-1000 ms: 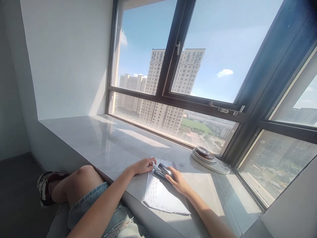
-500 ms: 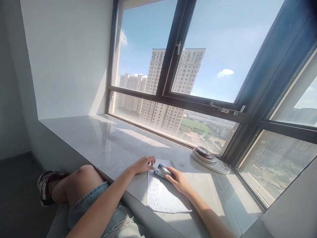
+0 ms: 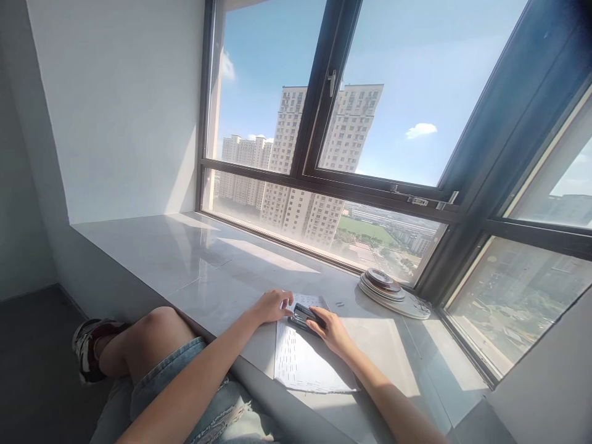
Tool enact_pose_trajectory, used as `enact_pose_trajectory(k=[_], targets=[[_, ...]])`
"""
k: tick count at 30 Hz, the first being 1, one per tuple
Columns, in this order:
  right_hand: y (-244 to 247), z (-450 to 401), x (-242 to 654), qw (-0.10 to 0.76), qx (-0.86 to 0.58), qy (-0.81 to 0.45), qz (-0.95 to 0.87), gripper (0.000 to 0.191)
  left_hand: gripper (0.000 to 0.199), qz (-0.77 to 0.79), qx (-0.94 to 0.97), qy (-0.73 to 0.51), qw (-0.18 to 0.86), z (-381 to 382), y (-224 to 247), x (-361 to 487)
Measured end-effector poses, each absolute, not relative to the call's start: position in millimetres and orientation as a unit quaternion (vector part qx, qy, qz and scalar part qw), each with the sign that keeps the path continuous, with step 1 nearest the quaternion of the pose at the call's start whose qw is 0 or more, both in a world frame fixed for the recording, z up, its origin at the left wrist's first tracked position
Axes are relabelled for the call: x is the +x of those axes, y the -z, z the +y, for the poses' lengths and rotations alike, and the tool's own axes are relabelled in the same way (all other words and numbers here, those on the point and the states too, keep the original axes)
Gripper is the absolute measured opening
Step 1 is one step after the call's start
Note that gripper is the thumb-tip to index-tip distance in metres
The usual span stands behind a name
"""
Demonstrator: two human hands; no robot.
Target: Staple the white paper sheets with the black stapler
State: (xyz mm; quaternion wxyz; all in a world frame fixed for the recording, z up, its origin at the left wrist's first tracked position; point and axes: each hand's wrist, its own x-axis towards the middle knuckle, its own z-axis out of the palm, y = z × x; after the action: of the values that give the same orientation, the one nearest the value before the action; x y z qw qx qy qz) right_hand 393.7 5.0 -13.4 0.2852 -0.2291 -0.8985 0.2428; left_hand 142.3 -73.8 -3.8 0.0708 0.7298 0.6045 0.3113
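Note:
A black stapler (image 3: pixel 303 316) with a shiny metal part lies slantwise on white paper sheets (image 3: pixel 314 364) that carry rows of short dark marks. From the right, my right hand (image 3: pixel 333 330) grips its back end, fingers over the top. My left hand (image 3: pixel 272 306) is at the stapler's front end, fingers curled and thumb close to the front tip. Whether a small piece sits between those fingertips is too small to tell. Beyond the paper, a couple of small staple strips (image 3: pixel 340 304) lie on the sill.
A stack of plates (image 3: pixel 382 287) stands by the window on the right, on a larger pale board (image 3: pixel 419 309). The wide tiled sill (image 3: pixel 185 253) runs along the window frame (image 3: pixel 370 183). My bent knee (image 3: pixel 161 320) is beside the sill's front edge.
My right hand has shifted slightly on the stapler, whose top has tilted and shows less glare. My left hand stays at the front end with a small finger movement.

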Motion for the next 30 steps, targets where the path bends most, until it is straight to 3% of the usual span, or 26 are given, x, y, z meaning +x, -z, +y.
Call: enact_pose_trajectory(k=[10, 15, 21, 27, 30], targets=[[7.0, -5.2, 389.9, 0.265, -0.241, -0.183, -0.916, 0.030, 0.025, 0.626, 0.721, -0.287, 0.078, -73.3, 3.0, 139.5], [9.1, -10.9, 388.9, 0.293, -0.223, -0.116, -0.923, 0.050, 0.028, 0.694, 0.662, -0.280, 0.043, -67.7, 10.4, 134.5], [3.6, -11.2, 391.7, 0.320, -0.231, -0.076, -0.916, 0.045, 0.041, 0.768, 0.601, -0.220, -0.016, -60.9, 18.2, 132.0], [-14.7, 20.6, 424.1, 0.475, -0.339, -0.076, -0.808, 0.043, 0.021, 0.745, 0.620, -0.243, 0.036, -57.5, 17.9, 124.3], [-12.7, 39.0, 445.4, 0.462, -0.385, -0.090, -0.794, 0.042, 0.012, 0.734, 0.619, -0.275, 0.047, -56.0, 18.2, 119.4]])
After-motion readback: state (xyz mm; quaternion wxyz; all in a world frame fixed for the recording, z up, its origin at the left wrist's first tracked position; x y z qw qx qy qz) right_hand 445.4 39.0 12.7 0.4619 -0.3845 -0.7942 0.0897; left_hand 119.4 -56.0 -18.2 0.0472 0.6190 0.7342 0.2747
